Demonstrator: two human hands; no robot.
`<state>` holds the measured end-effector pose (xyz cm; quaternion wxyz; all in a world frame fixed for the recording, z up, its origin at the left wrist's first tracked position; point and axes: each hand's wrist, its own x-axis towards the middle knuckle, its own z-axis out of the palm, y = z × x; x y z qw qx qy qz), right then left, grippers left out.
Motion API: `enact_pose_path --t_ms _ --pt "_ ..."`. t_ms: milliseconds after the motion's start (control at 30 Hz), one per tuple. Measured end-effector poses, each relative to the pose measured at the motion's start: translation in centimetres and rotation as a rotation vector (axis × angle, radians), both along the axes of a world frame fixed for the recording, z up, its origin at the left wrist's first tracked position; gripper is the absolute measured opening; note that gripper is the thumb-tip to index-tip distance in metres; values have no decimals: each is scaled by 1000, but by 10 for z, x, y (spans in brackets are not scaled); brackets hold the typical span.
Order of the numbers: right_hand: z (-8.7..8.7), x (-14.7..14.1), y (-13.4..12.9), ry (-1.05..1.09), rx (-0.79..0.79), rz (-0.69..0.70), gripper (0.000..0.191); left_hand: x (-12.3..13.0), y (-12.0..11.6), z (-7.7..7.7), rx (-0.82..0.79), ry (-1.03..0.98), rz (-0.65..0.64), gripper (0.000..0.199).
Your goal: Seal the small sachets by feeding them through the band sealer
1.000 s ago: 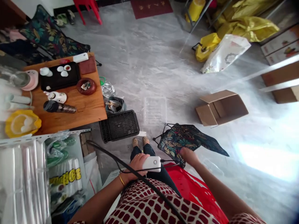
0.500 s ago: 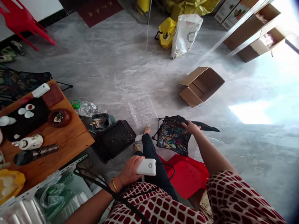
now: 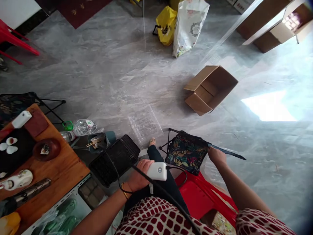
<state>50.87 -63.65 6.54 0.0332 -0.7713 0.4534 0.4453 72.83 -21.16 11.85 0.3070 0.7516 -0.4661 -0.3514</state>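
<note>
Floor (image 3: 97, 65), grey and veined, spread out ahead of your hands, with the wooden counter (image 3: 66, 163) off beyond your left hand (image 3: 138, 176) and an open cardboard box (image 3: 210, 89) well ahead of your right hand (image 3: 216, 156). A red plastic stool (image 3: 195, 192) sat below your right forearm. A black plastic crate (image 3: 113, 160) lay just ahead of your left hand, with a clear plastic tray (image 3: 144, 125) beside it, near your foot (image 3: 153, 141).

Your hands were well apart. The left was wrapped around a white battery pack (image 3: 157, 171), held over your lap. The right was at the edge of a folding stool (image 3: 187, 152) covered in floral fabric, out past your knees, and the view did not show whether it gripped the stool or only touched it.

The likeliest trouble, as I judged it, lay in the black cable (image 3: 166, 195) that crossed your left hand and ran down over your lap: a sudden move could have snagged it on the crate or the stool's thin metal legs and tugged the pack loose. Held in one hand, the pack could also have slipped onto the crate. The folding stool, on its narrow frame, could have tipped if pushed at its edge.
</note>
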Motion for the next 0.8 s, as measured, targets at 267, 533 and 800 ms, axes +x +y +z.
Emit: enact_pose_path --t_ms 267,533,800 --pt "-19 136 -3 -214 1 209 46 29 -31 -38 -50 -36 -30 70" --pt "-245 248 71 -216 393 -89 43 60 -23 -133 -20 -94 -31 66" --pt "-441 234 84 -169 351 -259 74 92 -19 -230 32 -96 -28 69"
